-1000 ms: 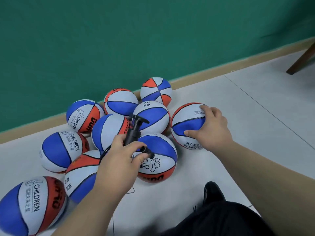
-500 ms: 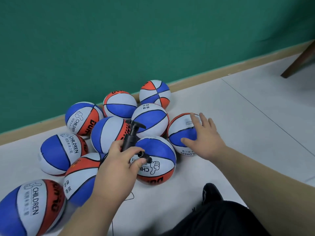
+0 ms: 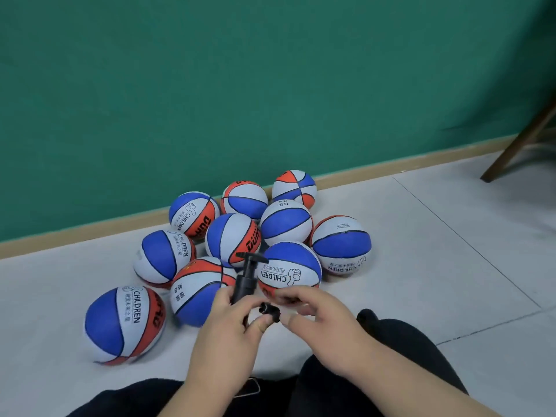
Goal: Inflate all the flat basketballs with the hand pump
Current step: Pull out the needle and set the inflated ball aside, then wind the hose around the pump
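While the green wall (image 3: 210, 85) is filling the upper half of the view, the pale floor (image 3: 421, 296) is stretching out below it, and a wooden skirting strip (image 3: 376, 167) is running along the line where they meet. Ten blue, white and orange basketballs (image 3: 285, 222) are sitting on the floor in a tight cluster near the wall, most of them touching a neighbour. The near-left ball (image 3: 125, 325) is lying at the edge of the group. Dark trouser legs (image 3: 391, 371) are showing along the bottom, and a brown chair leg (image 3: 517, 145) is slanting in at the far right.

The left hand (image 3: 222, 335) is gripping the barrel of the black hand pump (image 3: 245, 281), which is standing nearly upright with its T-handle on top, in front of the closest basketball. The right hand (image 3: 325, 329) is hovering just beside it, fingers curled toward a small black fitting (image 3: 269, 311) at the pump's lower end. Whether those fingers are pinching the fitting cannot be told.
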